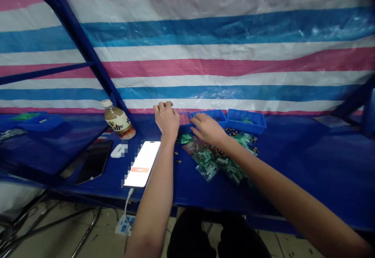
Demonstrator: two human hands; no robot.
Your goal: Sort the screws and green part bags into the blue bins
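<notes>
My left hand is raised over the back of the blue table with its fingers curled and their tips out of sight. What it holds, if anything, I cannot make out. Just right of it is a pinkish-red packet. My right hand reaches left in front of a blue bin, fingers apart, nothing visible in them. Below it lies a pile of small clear bags with green pieces, mixed with brass-coloured fittings. A green packet lies between my hands.
Another blue bin stands at the back right. Left of my forearm are a lit phone on a cable, a white case, a dark phone and a drink bottle. A blue metal post rises at left before striped sheeting.
</notes>
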